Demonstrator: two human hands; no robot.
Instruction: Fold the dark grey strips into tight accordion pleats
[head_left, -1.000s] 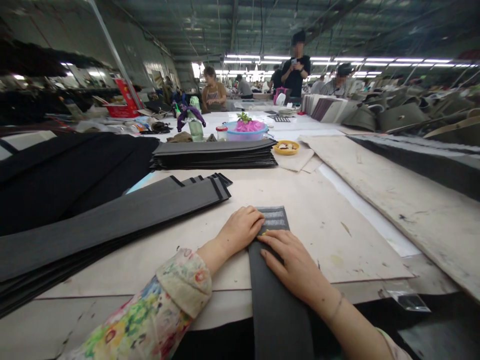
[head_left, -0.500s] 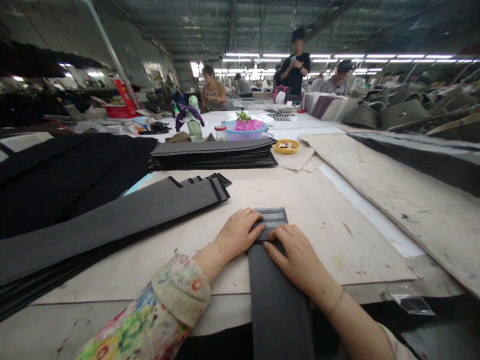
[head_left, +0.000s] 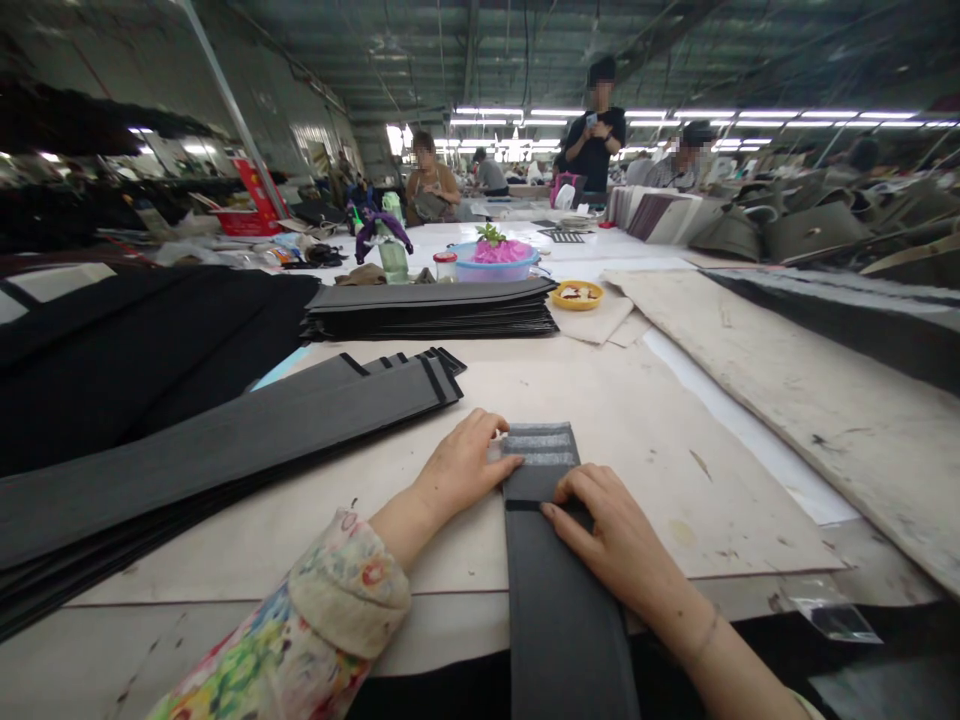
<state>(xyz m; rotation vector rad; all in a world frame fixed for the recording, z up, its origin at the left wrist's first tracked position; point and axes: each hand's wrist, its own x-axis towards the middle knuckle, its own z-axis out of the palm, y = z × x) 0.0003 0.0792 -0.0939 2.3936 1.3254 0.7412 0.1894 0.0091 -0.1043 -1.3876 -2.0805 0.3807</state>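
Note:
A long dark grey fabric strip (head_left: 562, 600) lies lengthwise in front of me, with pale grey bands across its far end and a thin black band below them. My left hand (head_left: 469, 455) touches the strip's left edge near the pale bands, thumb and fingers apart. On the right edge, my right hand (head_left: 611, 530) rests with its fingers bent and its thumb tip at the black band; thumb and forefinger are spread apart on the fabric.
Stacked grey strips (head_left: 360, 405) fan out on the left, and another pile (head_left: 427, 300) lies farther back. Beyond are a yellow dish (head_left: 577, 294), a blue basin (head_left: 491, 268) and a bottle (head_left: 392, 258). A large pale sheet (head_left: 795, 380) covers the right. People are in the background.
Both hands have drawn apart, uncovering more of the pale bands and the black band. The strip sits slightly lower and farther right in view.

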